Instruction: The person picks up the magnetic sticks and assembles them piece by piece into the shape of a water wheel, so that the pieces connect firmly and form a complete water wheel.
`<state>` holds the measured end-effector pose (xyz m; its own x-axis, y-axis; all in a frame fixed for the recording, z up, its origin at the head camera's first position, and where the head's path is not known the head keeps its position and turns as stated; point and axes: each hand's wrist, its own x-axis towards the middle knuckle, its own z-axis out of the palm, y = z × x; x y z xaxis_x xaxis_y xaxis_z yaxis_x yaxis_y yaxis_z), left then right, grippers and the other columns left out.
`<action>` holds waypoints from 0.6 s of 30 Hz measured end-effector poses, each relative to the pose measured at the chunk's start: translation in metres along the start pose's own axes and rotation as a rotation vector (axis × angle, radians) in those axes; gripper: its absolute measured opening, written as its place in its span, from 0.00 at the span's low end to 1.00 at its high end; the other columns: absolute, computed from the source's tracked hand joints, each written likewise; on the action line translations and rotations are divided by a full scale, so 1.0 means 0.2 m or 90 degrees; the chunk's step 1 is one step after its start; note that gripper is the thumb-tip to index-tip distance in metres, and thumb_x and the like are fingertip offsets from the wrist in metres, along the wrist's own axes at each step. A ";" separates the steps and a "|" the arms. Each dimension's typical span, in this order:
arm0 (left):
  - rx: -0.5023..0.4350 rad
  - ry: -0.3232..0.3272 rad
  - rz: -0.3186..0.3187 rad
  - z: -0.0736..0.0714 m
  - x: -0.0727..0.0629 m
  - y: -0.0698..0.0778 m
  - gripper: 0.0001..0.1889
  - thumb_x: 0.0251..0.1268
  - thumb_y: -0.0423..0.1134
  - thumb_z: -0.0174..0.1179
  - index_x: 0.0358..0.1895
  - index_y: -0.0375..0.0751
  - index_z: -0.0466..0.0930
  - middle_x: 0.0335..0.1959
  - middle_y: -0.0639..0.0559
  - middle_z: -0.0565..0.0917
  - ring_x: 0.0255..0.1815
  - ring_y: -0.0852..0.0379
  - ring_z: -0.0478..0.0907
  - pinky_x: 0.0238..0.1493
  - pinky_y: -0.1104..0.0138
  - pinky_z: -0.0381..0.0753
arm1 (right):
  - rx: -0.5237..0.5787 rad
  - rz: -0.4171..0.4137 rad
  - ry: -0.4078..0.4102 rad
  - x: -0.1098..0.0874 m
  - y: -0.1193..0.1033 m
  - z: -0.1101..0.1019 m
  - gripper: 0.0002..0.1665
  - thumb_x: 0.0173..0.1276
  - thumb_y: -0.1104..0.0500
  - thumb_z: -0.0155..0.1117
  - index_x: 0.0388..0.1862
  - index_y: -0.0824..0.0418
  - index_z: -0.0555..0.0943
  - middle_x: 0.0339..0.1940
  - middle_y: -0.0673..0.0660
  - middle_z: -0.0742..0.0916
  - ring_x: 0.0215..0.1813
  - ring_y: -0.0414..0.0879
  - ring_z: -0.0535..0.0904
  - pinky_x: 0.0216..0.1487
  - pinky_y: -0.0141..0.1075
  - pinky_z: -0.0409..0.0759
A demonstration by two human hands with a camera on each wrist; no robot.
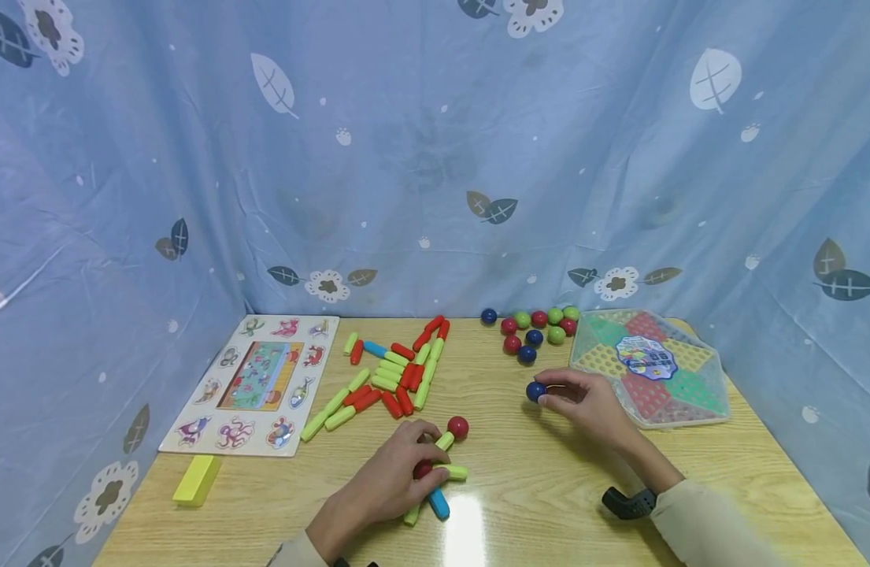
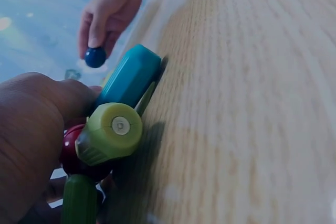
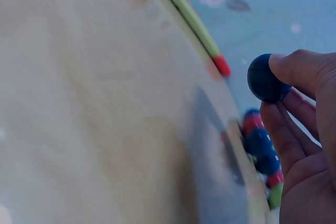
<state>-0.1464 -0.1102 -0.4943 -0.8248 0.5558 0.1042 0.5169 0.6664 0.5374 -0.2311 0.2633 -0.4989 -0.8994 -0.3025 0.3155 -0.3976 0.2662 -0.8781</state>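
My right hand (image 1: 583,405) pinches a blue ball (image 1: 535,391) between thumb and fingers, over the table right of centre. In the right wrist view the same blue ball (image 3: 266,78) sits at the fingertips. My left hand (image 1: 388,476) grips a red ball (image 2: 71,148) that has several rods joined round it. A blue rod (image 1: 438,504) points toward the front, and yellow-green rods (image 1: 454,472) spread to other sides. At the far end of one rod is another red ball (image 1: 458,428). My left fingers partly cover the middle of this piece.
Loose red, yellow-green and blue rods (image 1: 392,378) lie left of centre. Several red, green and blue balls (image 1: 534,337) cluster at the back, beside a clear patterned case (image 1: 647,362). An animal puzzle board (image 1: 250,386) and a yellow block (image 1: 197,480) lie left. A curtain (image 1: 435,157) hangs behind.
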 end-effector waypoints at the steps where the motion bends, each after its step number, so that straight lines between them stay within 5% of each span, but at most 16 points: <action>1: -0.001 0.005 -0.001 0.00 0.00 0.00 0.09 0.79 0.49 0.68 0.53 0.57 0.94 0.68 0.54 0.81 0.66 0.54 0.74 0.68 0.53 0.81 | 0.012 -0.006 -0.007 -0.02 -0.01 0.02 0.16 0.71 0.71 0.75 0.57 0.70 0.89 0.56 0.69 0.91 0.54 0.35 0.91 0.55 0.28 0.88; 10: -0.014 0.030 -0.006 0.03 0.00 0.00 0.07 0.80 0.46 0.67 0.51 0.56 0.94 0.66 0.55 0.81 0.66 0.53 0.75 0.69 0.52 0.81 | 0.044 -0.022 -0.103 -0.18 -0.07 0.26 0.18 0.71 0.67 0.77 0.58 0.67 0.88 0.55 0.63 0.90 0.54 0.43 0.91 0.55 0.35 0.90; 18: -0.024 0.040 -0.011 0.03 0.00 0.00 0.07 0.80 0.45 0.66 0.50 0.56 0.93 0.66 0.55 0.80 0.66 0.54 0.75 0.69 0.52 0.81 | 0.038 -0.080 -0.163 -0.20 -0.11 0.41 0.15 0.72 0.65 0.77 0.56 0.58 0.89 0.53 0.55 0.91 0.53 0.47 0.90 0.54 0.40 0.91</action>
<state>-0.1457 -0.1067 -0.4991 -0.8471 0.5107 0.1469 0.4943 0.6560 0.5704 -0.1711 0.1948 -0.5218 -0.7654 -0.5530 0.3290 -0.4852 0.1601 -0.8596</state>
